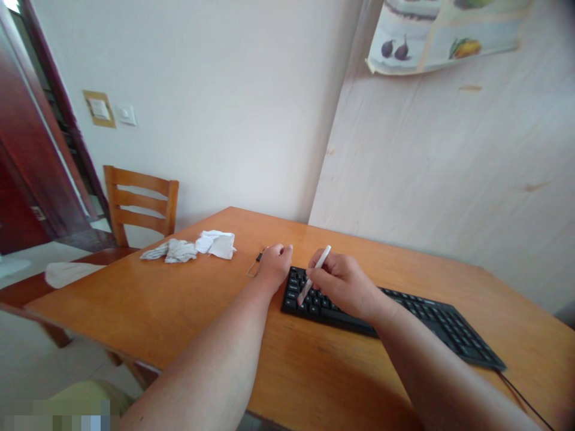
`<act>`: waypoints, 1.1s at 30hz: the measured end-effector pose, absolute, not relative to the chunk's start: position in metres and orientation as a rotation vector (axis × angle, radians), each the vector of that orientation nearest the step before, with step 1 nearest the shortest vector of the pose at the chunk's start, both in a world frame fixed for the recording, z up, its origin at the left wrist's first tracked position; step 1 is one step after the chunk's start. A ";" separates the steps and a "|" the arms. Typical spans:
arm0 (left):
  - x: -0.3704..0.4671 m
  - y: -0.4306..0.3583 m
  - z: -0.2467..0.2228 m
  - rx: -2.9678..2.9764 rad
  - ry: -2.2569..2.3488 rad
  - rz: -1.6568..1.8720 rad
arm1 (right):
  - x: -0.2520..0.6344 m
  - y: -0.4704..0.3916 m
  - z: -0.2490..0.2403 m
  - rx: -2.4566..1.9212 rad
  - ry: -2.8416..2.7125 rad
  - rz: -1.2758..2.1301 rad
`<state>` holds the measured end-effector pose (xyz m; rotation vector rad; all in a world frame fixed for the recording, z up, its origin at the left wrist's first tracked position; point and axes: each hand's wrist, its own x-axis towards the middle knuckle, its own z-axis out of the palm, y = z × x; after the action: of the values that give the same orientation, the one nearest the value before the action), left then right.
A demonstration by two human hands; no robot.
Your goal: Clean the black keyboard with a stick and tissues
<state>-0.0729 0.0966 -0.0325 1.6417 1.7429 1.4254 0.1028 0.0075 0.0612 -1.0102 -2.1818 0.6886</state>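
A black keyboard (422, 306) lies at a slant on the wooden table. My right hand (345, 281) pinches a small brush (320, 261) with a white handle; its reddish tip rests low on the keys at the keyboard's left end. Just past the keyboard's upper left corner is my left hand (276, 266), its fingers curled in. Whether anything is inside those fingers is hidden. Beside that hand, a thin looped cord (252, 269) with a small dark piece lies on the table.
Crumpled white cloths (218, 243) and greyish cloths (173, 250) lie on the left of the table (202, 299). A wooden chair (142, 200) stands past the left edge. The wall (251, 108) borders the table's back. A cable (523, 392) runs from the keyboard's right end.
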 end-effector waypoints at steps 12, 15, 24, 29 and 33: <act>-0.071 0.095 -0.032 1.607 1.744 1.415 | 0.093 -0.009 0.061 -0.959 -2.439 0.576; -0.071 0.095 -0.031 1.605 1.754 1.403 | 0.096 -0.003 0.061 -0.921 -2.362 0.693; -0.073 0.093 -0.027 1.627 1.766 1.369 | 0.109 0.028 0.046 -1.203 -2.037 0.280; -0.073 0.093 -0.028 1.627 1.757 1.364 | 0.109 0.037 0.033 -1.202 -2.071 0.240; -0.072 0.093 -0.028 1.624 1.750 1.368 | 0.110 0.042 0.026 -1.198 -2.101 0.279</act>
<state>-0.0724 0.0928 -0.0280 1.6238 1.7500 1.3684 0.1099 0.0421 0.0263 -1.1980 -2.1012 0.2791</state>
